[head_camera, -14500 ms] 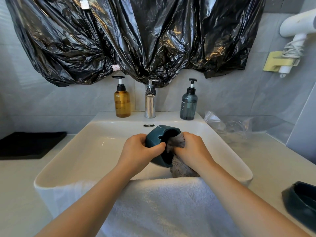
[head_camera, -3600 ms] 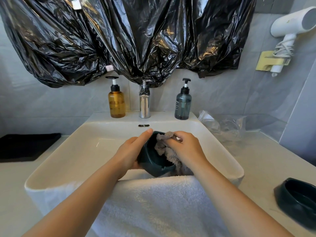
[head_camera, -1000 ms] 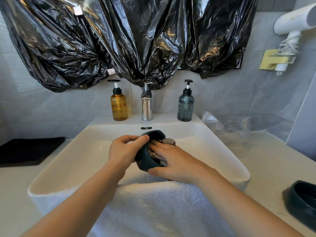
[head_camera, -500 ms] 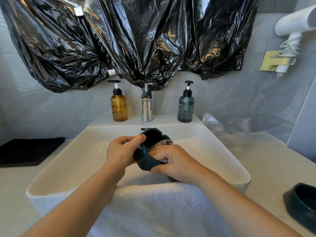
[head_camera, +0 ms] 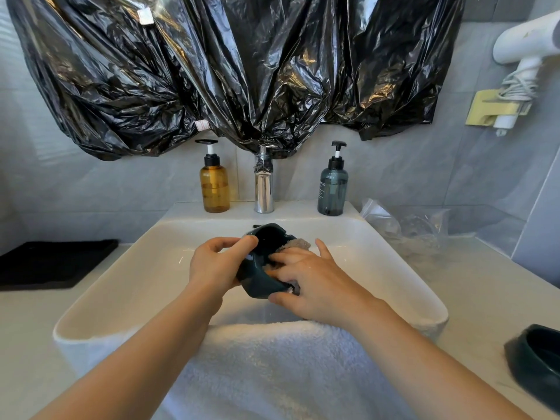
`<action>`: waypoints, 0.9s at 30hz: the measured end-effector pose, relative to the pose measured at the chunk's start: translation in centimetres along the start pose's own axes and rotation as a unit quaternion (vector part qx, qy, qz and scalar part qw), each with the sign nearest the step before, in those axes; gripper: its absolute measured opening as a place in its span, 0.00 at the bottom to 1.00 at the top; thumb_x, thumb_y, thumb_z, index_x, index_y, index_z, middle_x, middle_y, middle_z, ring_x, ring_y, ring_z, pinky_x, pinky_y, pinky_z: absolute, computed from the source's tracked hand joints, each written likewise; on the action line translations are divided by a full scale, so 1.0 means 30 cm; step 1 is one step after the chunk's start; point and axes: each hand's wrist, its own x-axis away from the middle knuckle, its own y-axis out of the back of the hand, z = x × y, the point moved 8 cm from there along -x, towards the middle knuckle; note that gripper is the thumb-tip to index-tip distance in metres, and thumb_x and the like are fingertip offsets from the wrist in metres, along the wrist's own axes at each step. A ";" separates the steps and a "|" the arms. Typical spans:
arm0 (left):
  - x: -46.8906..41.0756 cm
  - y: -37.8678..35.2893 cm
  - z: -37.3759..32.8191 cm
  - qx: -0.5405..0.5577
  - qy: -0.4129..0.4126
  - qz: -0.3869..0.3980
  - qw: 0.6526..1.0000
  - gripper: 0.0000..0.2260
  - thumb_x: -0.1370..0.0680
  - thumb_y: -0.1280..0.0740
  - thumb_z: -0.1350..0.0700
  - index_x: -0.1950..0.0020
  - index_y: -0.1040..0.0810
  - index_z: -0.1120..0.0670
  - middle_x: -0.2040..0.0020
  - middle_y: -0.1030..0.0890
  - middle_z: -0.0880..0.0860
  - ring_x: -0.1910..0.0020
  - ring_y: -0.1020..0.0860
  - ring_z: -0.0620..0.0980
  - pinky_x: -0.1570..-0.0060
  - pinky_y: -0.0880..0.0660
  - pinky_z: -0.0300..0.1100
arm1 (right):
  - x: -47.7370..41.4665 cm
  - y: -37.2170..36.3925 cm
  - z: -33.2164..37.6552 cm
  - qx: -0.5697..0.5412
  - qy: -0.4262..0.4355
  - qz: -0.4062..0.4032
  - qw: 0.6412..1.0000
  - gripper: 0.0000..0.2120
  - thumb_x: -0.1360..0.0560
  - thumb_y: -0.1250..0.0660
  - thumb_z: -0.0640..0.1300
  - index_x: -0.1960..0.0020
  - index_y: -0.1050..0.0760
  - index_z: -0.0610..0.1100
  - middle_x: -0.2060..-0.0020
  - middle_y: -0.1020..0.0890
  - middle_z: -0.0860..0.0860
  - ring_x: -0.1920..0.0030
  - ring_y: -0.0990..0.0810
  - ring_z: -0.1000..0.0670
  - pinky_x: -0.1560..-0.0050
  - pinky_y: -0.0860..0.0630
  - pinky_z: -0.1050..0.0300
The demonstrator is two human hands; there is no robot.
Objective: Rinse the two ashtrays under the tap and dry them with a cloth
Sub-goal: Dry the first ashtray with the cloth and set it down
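Over the white sink I hold a dark teal ashtray tilted on its side. My left hand grips its left rim, thumb on top. My right hand presses a grey cloth into the bowl, fingers inside and thumb under the lower edge. Most of the cloth is hidden by my hand. A second dark teal ashtray sits on the counter at the far right. The chrome tap stands behind the sink with no water running.
A white towel drapes over the sink's front edge. An amber pump bottle and a grey-blue one flank the tap. A black mat lies left, a clear plastic bag right. Black plastic covers the mirror.
The ashtray has turned in my left hand, its opening facing more upward and back. My right hand has slid the cloth lower inside the bowl.
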 end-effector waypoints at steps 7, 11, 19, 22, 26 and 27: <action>-0.003 -0.009 0.004 -0.005 0.004 0.020 1.000 0.13 0.28 0.27 0.51 0.47 0.20 0.55 0.51 0.18 0.57 0.53 0.19 0.54 0.60 0.19 0.45 | -0.010 -0.020 0.021 -0.006 0.035 0.026 0.999 0.22 0.24 0.37 0.54 0.30 0.32 0.59 0.26 0.38 0.58 0.24 0.46 0.53 0.27 0.57 0.31; 0.000 -0.027 0.006 0.000 0.011 0.033 0.999 0.13 0.27 0.28 0.50 0.47 0.21 0.56 0.51 0.18 0.57 0.52 0.19 0.54 0.59 0.19 0.46 | -0.012 -0.004 0.008 0.033 0.025 -0.030 0.999 0.22 0.27 0.36 0.60 0.34 0.28 0.57 0.33 0.36 0.51 0.30 0.43 0.47 0.27 0.46 0.41; 0.005 -0.014 0.004 0.015 0.015 0.023 1.000 0.11 0.26 0.29 0.50 0.49 0.21 0.57 0.52 0.18 0.58 0.52 0.19 0.56 0.61 0.19 0.45 | -0.001 0.036 0.030 0.006 0.048 -0.058 0.997 0.16 0.25 0.32 0.53 0.38 0.25 0.57 0.43 0.22 0.61 0.35 0.31 0.56 0.25 0.56 0.44; 0.007 -0.013 0.003 0.007 0.017 0.025 1.000 0.11 0.26 0.29 0.51 0.50 0.20 0.57 0.53 0.18 0.58 0.53 0.19 0.55 0.63 0.20 0.44 | -0.003 0.016 0.041 -0.007 0.064 -0.023 0.998 0.18 0.23 0.34 0.51 0.34 0.28 0.56 0.37 0.24 0.62 0.31 0.33 0.57 0.26 0.63 0.43; 0.006 -0.018 0.000 -0.024 0.007 0.032 0.999 0.12 0.27 0.28 0.51 0.49 0.20 0.58 0.53 0.18 0.58 0.53 0.19 0.54 0.62 0.20 0.44 | -0.015 -0.014 0.029 0.034 0.047 0.026 0.998 0.27 0.23 0.38 0.57 0.26 0.38 0.55 0.28 0.33 0.59 0.25 0.41 0.55 0.27 0.60 0.37; 0.005 -0.018 -0.002 -0.030 0.001 0.031 0.999 0.13 0.27 0.28 0.50 0.49 0.20 0.57 0.53 0.18 0.57 0.53 0.19 0.53 0.62 0.20 0.44 | -0.018 -0.020 0.019 0.041 0.032 0.034 0.998 0.30 0.23 0.38 0.59 0.25 0.41 0.55 0.26 0.36 0.59 0.25 0.42 0.54 0.26 0.60 0.36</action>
